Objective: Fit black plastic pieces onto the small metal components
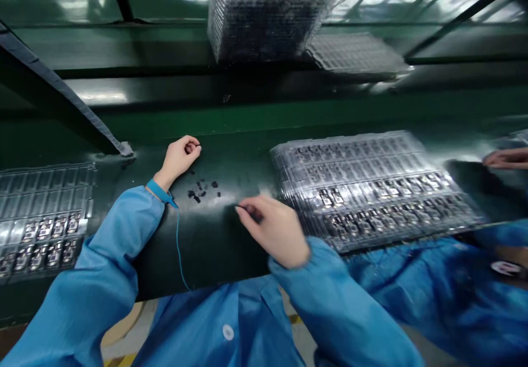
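Note:
My left hand (pixel 178 160) is over the dark green bench, its fingers curled and thumb against them. Whatever it may hold is hidden. A blue wrist strap (pixel 161 192) with a thin cord is around that wrist. Below and right of this hand lie several small black pieces (pixel 198 190), loosely scattered. My right hand (pixel 274 226), slightly blurred, is closed in a pinch just left of the stacked clear trays (pixel 305 202). Something dark shows at its fingertips, too small to name. The top tray holds rows of small metallic electronic parts (pixel 363 221).
Another clear tray (pixel 43 182) with similar parts lies at the left. A tall stack of clear trays (pixel 264 20) stands on the back ledge beside flatter trays (pixel 358 53). A slanted post (pixel 74 94) rises at left. A co-worker's hand (pixel 507 158) is at right.

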`<state>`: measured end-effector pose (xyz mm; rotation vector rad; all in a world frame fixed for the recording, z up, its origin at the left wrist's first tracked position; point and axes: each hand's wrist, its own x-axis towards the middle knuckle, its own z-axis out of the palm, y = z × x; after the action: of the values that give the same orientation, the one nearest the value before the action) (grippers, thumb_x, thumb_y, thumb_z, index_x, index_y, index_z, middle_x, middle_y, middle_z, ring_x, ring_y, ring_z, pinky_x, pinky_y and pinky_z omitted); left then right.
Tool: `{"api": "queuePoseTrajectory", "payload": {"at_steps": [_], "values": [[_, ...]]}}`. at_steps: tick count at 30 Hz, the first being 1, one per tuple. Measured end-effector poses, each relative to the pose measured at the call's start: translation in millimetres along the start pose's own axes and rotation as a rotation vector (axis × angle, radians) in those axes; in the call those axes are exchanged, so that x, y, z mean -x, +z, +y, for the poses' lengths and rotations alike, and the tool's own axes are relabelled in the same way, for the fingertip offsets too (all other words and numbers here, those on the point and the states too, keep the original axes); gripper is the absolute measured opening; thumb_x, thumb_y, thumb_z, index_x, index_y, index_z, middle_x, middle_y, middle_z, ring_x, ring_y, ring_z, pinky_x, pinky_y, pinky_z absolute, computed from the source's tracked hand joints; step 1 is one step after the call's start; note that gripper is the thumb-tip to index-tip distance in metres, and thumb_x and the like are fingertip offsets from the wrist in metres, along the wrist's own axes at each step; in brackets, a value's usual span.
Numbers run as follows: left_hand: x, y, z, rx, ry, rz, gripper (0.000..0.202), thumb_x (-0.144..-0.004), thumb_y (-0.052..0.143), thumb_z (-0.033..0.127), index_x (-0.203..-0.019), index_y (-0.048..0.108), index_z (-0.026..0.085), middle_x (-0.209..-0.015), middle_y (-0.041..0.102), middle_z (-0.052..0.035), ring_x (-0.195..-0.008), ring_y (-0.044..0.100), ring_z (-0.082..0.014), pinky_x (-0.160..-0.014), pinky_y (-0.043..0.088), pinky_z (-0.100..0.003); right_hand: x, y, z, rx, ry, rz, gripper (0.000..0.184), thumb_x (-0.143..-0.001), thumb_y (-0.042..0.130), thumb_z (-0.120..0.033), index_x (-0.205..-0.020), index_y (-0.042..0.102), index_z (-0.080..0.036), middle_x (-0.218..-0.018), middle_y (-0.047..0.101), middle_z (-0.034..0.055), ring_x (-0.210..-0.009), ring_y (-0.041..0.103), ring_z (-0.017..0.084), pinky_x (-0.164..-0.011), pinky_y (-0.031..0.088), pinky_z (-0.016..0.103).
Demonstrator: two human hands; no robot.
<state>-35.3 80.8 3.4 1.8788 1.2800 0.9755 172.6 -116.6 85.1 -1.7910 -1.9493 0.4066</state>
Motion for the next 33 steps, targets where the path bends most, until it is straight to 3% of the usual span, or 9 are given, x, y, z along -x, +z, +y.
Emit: {"api": "queuePoseTrajectory", "payload": {"at_steps": [4, 8, 14, 20, 23, 26, 29, 33], "values": [[-1, -1.2, -1, -0.017, 0.013, -0.003, 0.014, -0.081, 0.062, 0.025, -0.092, 0.067, 0.018, -0.076, 0.065, -0.0007, -0.069, 0.059, -0.0128, -0.070, 0.047, -0.026, -40, 67, 3, -0.054, 0.039, -0.043, 0.013, -0.089, 0.063, -0.023, -0.099, 0.071, -0.022, -0.089, 0.071, 0.0031, -0.078, 0.065, 0.018, -0.071, 0.049, 0.028], [-1, -1.3, -1, -0.042, 0.000, -0.019, 0.015, -0.083, 0.061, 0.027, -0.093, 0.067, 0.018, -0.078, 0.065, -0.0013, -0.070, 0.059, -0.0134, -0.070, 0.048, -0.026, -65, 90, -2, -0.001, -0.014, -0.011, 0.020, -0.095, 0.055, -0.026, -0.106, 0.072, -0.023, -0.097, 0.069, 0.0064, -0.091, 0.063, 0.021, -0.076, 0.049, 0.032], [-2, -1.2, 0, -0.026, 0.007, -0.013, 0.014, -0.083, 0.061, 0.027, -0.092, 0.067, 0.018, -0.075, 0.065, -0.0009, -0.068, 0.058, -0.0134, -0.069, 0.048, -0.027, -87, 94, -9, 0.095, -0.068, -0.105, 0.014, -0.092, 0.062, -0.028, -0.095, 0.076, -0.025, -0.097, 0.066, 0.0074, -0.091, 0.059, 0.024, -0.070, 0.047, 0.033], [-2, -1.3, 2, -0.031, 0.006, -0.019, 0.013, -0.082, 0.061, 0.027, -0.092, 0.066, 0.019, -0.076, 0.065, -0.0010, -0.069, 0.059, -0.0140, -0.069, 0.048, -0.028, -94, 95, 1, 0.006, -0.200, -0.114, 0.016, -0.093, 0.053, -0.018, -0.089, 0.068, -0.019, -0.099, 0.065, 0.0082, -0.091, 0.058, 0.023, -0.080, 0.048, 0.033], [-2, -1.3, 3, -0.038, 0.006, -0.017, 0.014, -0.083, 0.061, 0.026, -0.093, 0.067, 0.019, -0.077, 0.065, -0.0011, -0.070, 0.059, -0.0137, -0.069, 0.047, -0.027, -101, 91, 14, -0.250, -0.193, -0.037, 0.014, -0.095, 0.049, -0.019, -0.091, 0.063, -0.019, -0.092, 0.066, 0.0063, -0.084, 0.061, 0.019, -0.080, 0.048, 0.031], [-2, -1.1, 4, -0.045, -0.004, -0.019, 0.014, -0.083, 0.061, 0.027, -0.093, 0.067, 0.019, -0.077, 0.065, -0.0010, -0.070, 0.058, -0.0137, -0.068, 0.047, -0.027, -108, 88, 29, -0.529, -0.074, 0.108, 0.016, -0.097, 0.047, -0.030, -0.095, 0.060, -0.021, -0.085, 0.068, 0.0040, -0.074, 0.063, 0.017, -0.074, 0.050, 0.029], [-2, -0.7, 4, -0.059, -0.018, -0.028, 0.014, -0.083, 0.062, 0.028, -0.093, 0.067, 0.020, -0.076, 0.065, -0.0007, -0.069, 0.058, -0.0138, -0.068, 0.047, -0.027, -111, 88, 42, -0.666, 0.006, 0.253, 0.019, -0.098, 0.047, -0.038, -0.097, 0.057, -0.022, -0.080, 0.068, 0.0030, -0.070, 0.065, 0.017, -0.071, 0.051, 0.030], [-2, -0.2, 2, -0.091, -0.025, -0.027, 0.016, -0.084, 0.061, 0.030, -0.095, 0.067, 0.020, -0.077, 0.065, -0.0009, -0.070, 0.059, -0.0141, -0.069, 0.047, -0.028, -111, 91, 50, -0.775, 0.033, 0.267, 0.023, -0.096, 0.050, -0.044, -0.097, 0.057, -0.022, -0.077, 0.069, 0.0029, -0.070, 0.068, 0.017, -0.073, 0.054, 0.031]]}}
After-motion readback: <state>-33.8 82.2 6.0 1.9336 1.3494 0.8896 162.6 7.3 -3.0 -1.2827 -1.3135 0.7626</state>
